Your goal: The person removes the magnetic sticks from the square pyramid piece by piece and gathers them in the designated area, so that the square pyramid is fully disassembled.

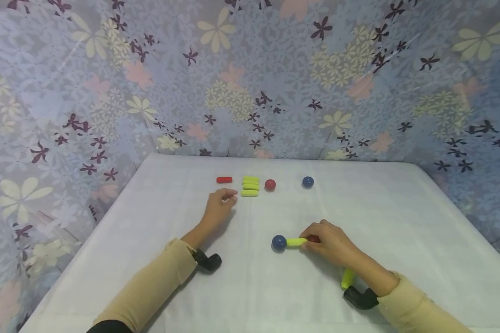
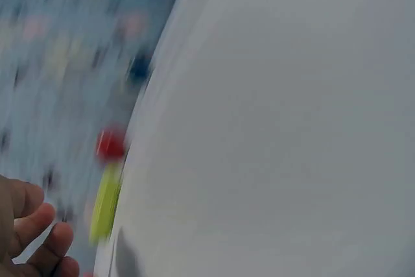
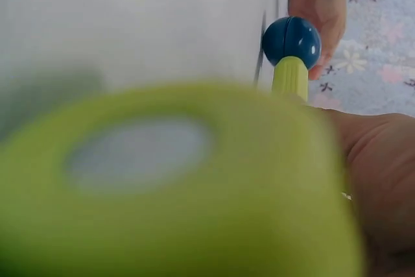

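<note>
My right hand (image 1: 331,243) pinches the right end of a yellow-green rod (image 1: 296,242). A dark blue ball (image 1: 279,243) sits at that rod's other end; both also show in the right wrist view, the ball (image 3: 292,42) above the rod (image 3: 290,77). A bit of red shows beneath the right fingers, mostly hidden. Under the right wrist lies another yellow-green stick (image 1: 347,279). Farther up the table, my left hand (image 1: 220,208) holds nothing, its fingers loosely bent beside several short yellow-green rods (image 1: 250,187) in a stack-like row.
A red rod (image 1: 224,180) lies left of the yellow-green row. To its right are a red ball (image 1: 270,185) and a second blue ball (image 1: 308,181). A white cloth covers the table (image 1: 171,185), with a flowered curtain (image 1: 250,78) behind it.
</note>
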`<action>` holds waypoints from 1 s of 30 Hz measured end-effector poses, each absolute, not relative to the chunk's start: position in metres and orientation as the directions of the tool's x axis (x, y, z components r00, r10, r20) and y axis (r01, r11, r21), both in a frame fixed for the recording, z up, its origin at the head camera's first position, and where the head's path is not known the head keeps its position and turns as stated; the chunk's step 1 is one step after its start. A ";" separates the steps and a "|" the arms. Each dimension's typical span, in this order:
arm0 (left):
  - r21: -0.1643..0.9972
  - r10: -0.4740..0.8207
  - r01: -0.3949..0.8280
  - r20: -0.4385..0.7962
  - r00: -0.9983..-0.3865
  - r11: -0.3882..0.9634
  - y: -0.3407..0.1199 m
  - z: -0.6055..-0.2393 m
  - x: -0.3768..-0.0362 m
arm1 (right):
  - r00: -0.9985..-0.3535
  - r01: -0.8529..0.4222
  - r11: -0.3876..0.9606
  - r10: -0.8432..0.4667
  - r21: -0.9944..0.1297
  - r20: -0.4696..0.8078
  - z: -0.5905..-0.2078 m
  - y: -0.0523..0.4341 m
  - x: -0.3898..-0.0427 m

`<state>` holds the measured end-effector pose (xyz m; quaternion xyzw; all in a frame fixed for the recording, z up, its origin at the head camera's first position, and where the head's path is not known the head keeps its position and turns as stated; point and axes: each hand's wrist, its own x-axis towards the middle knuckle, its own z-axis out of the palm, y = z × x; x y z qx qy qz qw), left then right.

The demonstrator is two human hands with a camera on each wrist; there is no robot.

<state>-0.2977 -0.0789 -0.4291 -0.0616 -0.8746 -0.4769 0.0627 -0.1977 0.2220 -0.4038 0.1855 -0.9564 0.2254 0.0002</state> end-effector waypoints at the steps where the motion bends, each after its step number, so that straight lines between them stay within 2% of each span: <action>1: 0.822 0.111 0.199 0.165 -0.980 0.533 -0.074 -0.429 -0.285 | -0.932 -0.353 0.830 -0.353 -0.433 0.083 -0.404 0.219 -0.197; 5: 0.801 0.343 0.307 0.135 -0.929 0.514 -0.055 -0.430 -0.237 | -0.943 -0.323 0.840 -0.327 -0.437 0.067 -0.407 0.210 -0.196; 9: 0.778 0.454 0.367 0.119 -0.883 0.510 -0.042 -0.432 -0.211 | -0.948 -0.307 0.843 -0.314 -0.443 0.059 -0.407 0.202 -0.194; 20: 0.717 0.434 0.417 0.177 -0.883 0.558 -0.032 -0.440 -0.202 | -0.937 -0.340 0.834 -0.341 -0.435 0.080 -0.407 0.192 -0.193; 30: 0.769 0.372 0.335 0.136 -0.918 0.545 -0.035 -0.439 -0.201 | -0.927 -0.368 0.831 -0.365 -0.417 0.092 -0.408 0.193 -0.193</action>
